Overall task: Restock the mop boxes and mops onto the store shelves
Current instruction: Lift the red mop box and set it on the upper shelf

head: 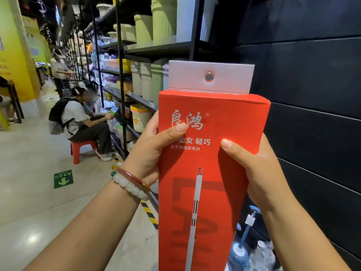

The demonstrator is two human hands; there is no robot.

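A tall red box stands upright in the middle of the view, held up in front of the person by both hands. The left hand grips its left edge with the thumb pressed flat on the printed front and the fingers wrapped behind, clamped on the box. The right hand clamps the right edge the same way, thumb on the front and the rest of the hand behind. The box is closed, so its contents cannot be seen; the front carries white lettering and a picture of a long mop handle. A white cardboard tab with a metal eyelet sticks up from the top of the box. The left wrist wears bead bracelets.

Just right of the box and behind it runs a black panelled wall. Low down to the right of the box lie blue and white mop parts, partly hidden by the right arm.

Left of the box, black metal shelves run away down the aisle, loaded with pale green and white plastic bins. Farther left of the box, a person sits on a red stool at the shelves; beyond, another person stands. A green arrow sticker lies on the floor.
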